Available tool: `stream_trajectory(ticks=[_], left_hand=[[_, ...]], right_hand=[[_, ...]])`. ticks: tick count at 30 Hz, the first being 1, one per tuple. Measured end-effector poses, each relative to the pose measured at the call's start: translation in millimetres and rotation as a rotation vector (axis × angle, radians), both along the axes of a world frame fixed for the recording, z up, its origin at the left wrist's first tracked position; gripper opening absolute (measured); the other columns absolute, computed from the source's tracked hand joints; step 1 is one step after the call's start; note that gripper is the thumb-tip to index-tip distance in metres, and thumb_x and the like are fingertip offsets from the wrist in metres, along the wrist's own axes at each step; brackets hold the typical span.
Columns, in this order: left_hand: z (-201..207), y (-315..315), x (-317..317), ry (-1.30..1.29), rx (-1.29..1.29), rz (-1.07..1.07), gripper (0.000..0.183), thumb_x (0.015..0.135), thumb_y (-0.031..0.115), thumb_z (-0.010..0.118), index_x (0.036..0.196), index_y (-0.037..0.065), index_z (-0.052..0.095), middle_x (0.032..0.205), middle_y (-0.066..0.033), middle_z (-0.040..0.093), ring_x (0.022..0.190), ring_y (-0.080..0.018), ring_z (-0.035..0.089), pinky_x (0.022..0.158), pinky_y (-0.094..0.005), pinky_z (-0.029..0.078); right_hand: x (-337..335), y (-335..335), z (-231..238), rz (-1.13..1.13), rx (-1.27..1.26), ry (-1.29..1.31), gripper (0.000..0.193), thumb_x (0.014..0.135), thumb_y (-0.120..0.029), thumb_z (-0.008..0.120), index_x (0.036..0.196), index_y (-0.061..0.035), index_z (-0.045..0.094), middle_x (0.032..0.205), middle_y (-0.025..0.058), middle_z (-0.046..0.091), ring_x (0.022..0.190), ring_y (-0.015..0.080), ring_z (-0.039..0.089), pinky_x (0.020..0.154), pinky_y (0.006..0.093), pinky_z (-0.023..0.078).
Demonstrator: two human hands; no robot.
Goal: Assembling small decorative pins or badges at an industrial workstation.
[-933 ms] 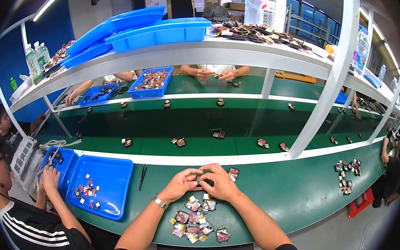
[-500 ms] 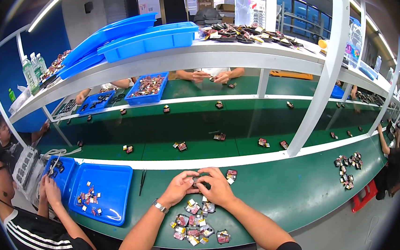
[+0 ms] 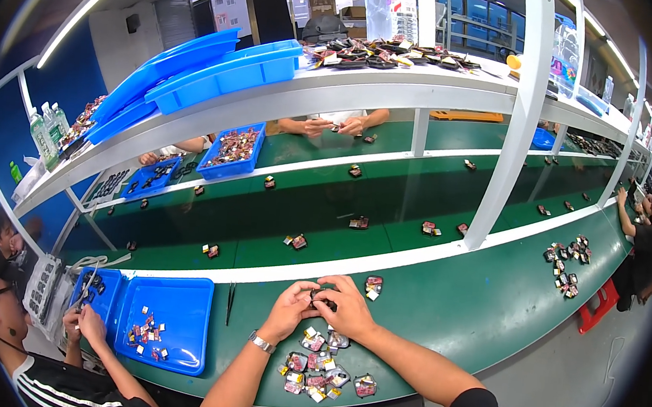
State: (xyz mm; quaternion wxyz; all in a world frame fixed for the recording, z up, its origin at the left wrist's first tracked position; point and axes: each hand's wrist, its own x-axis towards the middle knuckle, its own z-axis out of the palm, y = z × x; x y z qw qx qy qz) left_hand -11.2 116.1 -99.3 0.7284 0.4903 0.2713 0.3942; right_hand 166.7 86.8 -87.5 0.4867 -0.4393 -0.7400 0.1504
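Over the green table, both my hands meet at a small black-cased electronic part [image 3: 324,298]. My left hand [image 3: 289,310], with a watch at its wrist, is closed round the part's left side. From the right, my right hand [image 3: 350,309] pinches it with thumb and fingertips. The fingers cover most of the part, so its details are hidden. Just below my hands lies a loose group of similar parts [image 3: 319,362], black-rimmed with red boards and white and yellow pieces. One more such part [image 3: 373,287] rests beyond my right hand. Black tweezers [image 3: 231,304] lie left of my left hand.
A blue tray [image 3: 196,319] holding small red-and-white pieces stands at left, beside a co-worker's hands [image 3: 87,324]. Past a white rail [image 3: 259,275], a dark green belt [image 3: 295,209] carries spaced parts. White posts [image 3: 511,134] support a loaded shelf [image 3: 396,94]. More parts [image 3: 566,264] sit at right.
My fingers have shifted slightly round the part, which now shows a darker side. The whole view has swung a little. The co-worker's hands at left have moved slightly.
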Motion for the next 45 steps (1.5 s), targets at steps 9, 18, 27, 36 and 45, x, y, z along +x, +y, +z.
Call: stream_trajectory(ticks=[9,18,27,36,45], left_hand=[[0,2,-2,-0.031,-0.043,-0.005,0.027,0.099,0.008,0.045,0.125,0.003,0.047,0.108,-0.0083,0.062,0.102,-0.0166,0.062,0.090,-0.0336,0.054],[-2,1,-3,-0.024,-0.057,0.001,0.026,0.099,0.008,0.047,0.125,0.004,0.047,0.109,-0.0080,0.062,0.102,-0.0161,0.062,0.090,-0.0329,0.054],[-2,2,-3,-0.080,-0.023,-0.022,0.024,0.099,0.009,0.048,0.122,0.003,0.046,0.117,-0.0127,0.061,0.107,-0.0195,0.061,0.094,-0.0365,0.053],[7,-4,7,-0.043,-0.011,0.043,0.025,0.099,0.007,0.045,0.123,0.002,0.046,0.125,-0.0136,0.057,0.112,-0.0204,0.059,0.097,-0.0379,0.051],[12,-4,4,-0.013,-0.072,0.047,0.027,0.099,0.008,0.047,0.126,0.003,0.045,0.116,-0.0097,0.062,0.106,-0.0182,0.061,0.093,-0.0358,0.052]], right_hand=[[0,3,-7,0.031,-0.025,0.085,0.013,0.076,-0.008,0.073,0.089,-0.0095,0.072,0.115,0.0076,0.062,0.109,0.0274,0.055,0.089,0.0354,0.049],[0,1,-8,0.023,-0.089,0.097,0.017,0.075,-0.008,0.073,0.092,-0.0103,0.074,0.118,0.0071,0.062,0.111,0.0281,0.055,0.093,0.0374,0.047],[-2,-1,-1,0.016,-0.066,0.068,0.019,0.076,-0.007,0.071,0.095,-0.0103,0.073,0.122,0.0080,0.061,0.114,0.0273,0.053,0.095,0.0380,0.046],[-2,-1,-3,0.018,-0.011,0.053,0.024,0.077,-0.004,0.067,0.100,-0.0096,0.071,0.125,0.0100,0.058,0.116,0.0295,0.052,0.095,0.0390,0.047],[-6,-1,8,-0.037,0.155,0.029,0.018,0.076,-0.001,0.068,0.093,-0.0039,0.066,0.102,0.0101,0.058,0.093,0.0278,0.060,0.075,0.0352,0.053]])
